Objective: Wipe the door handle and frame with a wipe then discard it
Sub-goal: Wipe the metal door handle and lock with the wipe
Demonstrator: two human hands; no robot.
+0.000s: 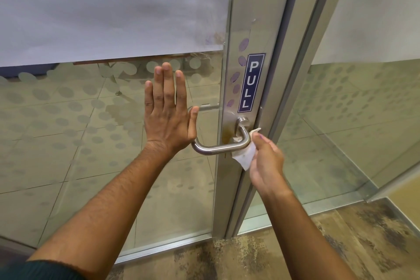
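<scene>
I observe the left hand [167, 112] pressed flat against the glass door panel [95, 125], fingers [169, 84] extended and slightly apart, gripping nothing; its thumb lies just beside the left end of the door handle [218, 149]. The handle is a brushed metal tube: it runs left to right in front of the glass, bends at its right end and rises to a round mount [242, 122] on the door frame [247, 29].

The right hand [266, 163] holds a white wipe [244, 154], fingers closed on it, thumb on top. The wipe is pressed against the right bend of the handle, directly below the mount; part of it hangs beneath the tube and a small corner shows above the thumb, close to the frame edge. Grey marks are visible on the wipe.

On the frame above the mount sits a dark blue sign [251, 83] reading PULL, lettered vertically. A brownish stain [227, 132] marks the frame just left of the mount, and purplish oval smudges [242, 61] run up the frame to the left of the sign. Frosted dots pattern the lower glass. Worn, mottled carpet [295, 250] covers the near floor.
</scene>
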